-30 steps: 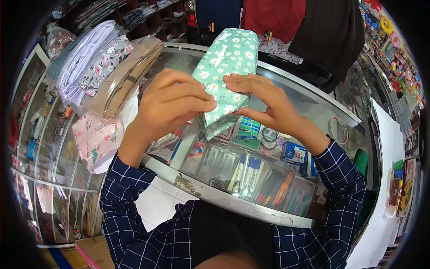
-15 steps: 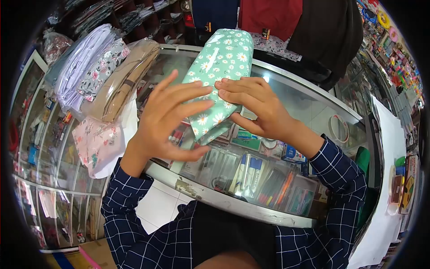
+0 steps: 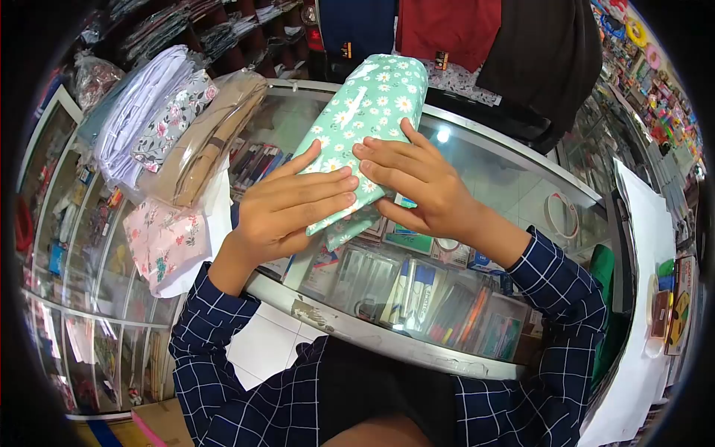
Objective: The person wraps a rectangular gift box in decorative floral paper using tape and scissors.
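A parcel wrapped in mint-green paper with white daisies (image 3: pixel 387 98) lies slanted on the glass display counter (image 3: pixel 477 160). My left hand (image 3: pixel 287 212) rests on the parcel's near left part, its fingers stretched flat and the thumb hidden underneath. From the right, my right hand (image 3: pixel 428 182) lays extended fingers on the same near end, with its thumb low by the right edge. My fingertips from both sides almost meet on the paper. Below them a loose flap of the daisy paper (image 3: pixel 354 227) hangs out at the near end.
Plastic-bagged folded clothes (image 3: pixel 205 153) and pink floral cloth (image 3: pixel 167 242) sit on the left. Inside the counter are markers (image 3: pixel 413 290) and a tape roll (image 3: pixel 562 214). Dark and red garments (image 3: pixel 450 33) hang behind. White sheets (image 3: pixel 644 246) stand at the right.
My left hand has come down from hovering with spread fingers to lie flat on the parcel. The parcel has shifted slightly, and my right hand's fingers have spread a little.
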The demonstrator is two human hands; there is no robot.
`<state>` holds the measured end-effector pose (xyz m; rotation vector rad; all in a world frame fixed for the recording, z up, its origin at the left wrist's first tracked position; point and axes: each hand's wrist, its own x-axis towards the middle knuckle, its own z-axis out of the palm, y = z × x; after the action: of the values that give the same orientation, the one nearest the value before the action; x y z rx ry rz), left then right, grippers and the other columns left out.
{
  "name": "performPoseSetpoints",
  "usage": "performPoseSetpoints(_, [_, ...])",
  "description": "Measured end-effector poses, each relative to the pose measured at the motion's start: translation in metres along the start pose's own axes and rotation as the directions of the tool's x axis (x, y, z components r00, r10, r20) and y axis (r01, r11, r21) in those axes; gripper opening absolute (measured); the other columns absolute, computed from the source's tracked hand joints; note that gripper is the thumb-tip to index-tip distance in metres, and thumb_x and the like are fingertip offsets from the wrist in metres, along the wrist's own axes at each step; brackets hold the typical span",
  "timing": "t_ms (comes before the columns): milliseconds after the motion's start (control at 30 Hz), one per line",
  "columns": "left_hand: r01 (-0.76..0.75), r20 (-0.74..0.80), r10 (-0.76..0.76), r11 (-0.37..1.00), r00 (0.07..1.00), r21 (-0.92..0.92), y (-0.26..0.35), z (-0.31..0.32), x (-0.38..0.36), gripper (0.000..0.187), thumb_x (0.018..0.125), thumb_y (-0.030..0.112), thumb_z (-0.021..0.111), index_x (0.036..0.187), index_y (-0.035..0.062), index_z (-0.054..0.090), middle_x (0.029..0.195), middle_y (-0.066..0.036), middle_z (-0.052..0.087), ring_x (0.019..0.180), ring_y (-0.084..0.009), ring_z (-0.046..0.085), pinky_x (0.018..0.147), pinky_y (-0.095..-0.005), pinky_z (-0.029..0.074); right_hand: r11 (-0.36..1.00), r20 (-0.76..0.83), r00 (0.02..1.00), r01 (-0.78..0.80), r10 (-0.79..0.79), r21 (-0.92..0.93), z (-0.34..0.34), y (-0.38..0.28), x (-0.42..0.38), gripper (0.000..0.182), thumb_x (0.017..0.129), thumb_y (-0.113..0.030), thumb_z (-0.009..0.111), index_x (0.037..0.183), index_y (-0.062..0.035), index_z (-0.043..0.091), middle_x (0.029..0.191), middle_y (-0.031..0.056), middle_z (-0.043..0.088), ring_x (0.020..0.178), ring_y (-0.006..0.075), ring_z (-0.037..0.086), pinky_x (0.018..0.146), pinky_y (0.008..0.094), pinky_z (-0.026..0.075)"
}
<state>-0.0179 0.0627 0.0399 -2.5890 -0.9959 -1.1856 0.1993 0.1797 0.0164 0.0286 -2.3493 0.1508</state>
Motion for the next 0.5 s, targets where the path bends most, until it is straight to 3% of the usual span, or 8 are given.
performPoseSetpoints(200, [0.017,-0.007,-0.017,0.999,1.000,-0.031,0.000,0.003,0.003,0.036,0.069,0.000,0.066,0.105,0.0042,0.071,0.107,-0.015,0.069,0.108,-0.0283,0.065,0.105,-0.0523,0.040,1.000,0.032,0.999,-0.027,0.027,0.001,-0.004,-0.003,0.000,0.048,0.076,-0.011,0.074,0.122,-0.0080,0.060,0.132,0.0106,0.058,0.127,0.0299,0.050,0.112,0.0564,0.025])
performPoseSetpoints(300, [0.008,0.002,-0.008,1.000,1.000,0.023,0.003,0.003,0.003,0.034,0.071,0.002,0.069,0.104,0.0042,0.071,0.106,-0.014,0.070,0.106,-0.0277,0.066,0.104,-0.0520,0.042,0.999,-0.025,0.999,-0.030,0.030,-0.019,-0.002,-0.008,0.002,0.038,0.081,-0.020,0.070,0.116,-0.0103,0.062,0.128,0.0064,0.059,0.126,0.0270,0.051,0.109,0.0607,0.027])
performPoseSetpoints(500, [-0.053,0.013,0.052,0.987,0.999,0.152,0.010,0.006,0.003,0.033,0.071,0.002,0.069,0.104,0.0027,0.070,0.105,-0.013,0.070,0.103,-0.0271,0.067,0.101,-0.0512,0.046,0.985,-0.060,0.988,0.138,-0.145,-0.107,0.000,0.000,0.001,0.036,0.079,-0.013,0.065,0.114,-0.0084,0.063,0.125,0.0055,0.062,0.124,0.0248,0.054,0.109,0.0595,0.029])
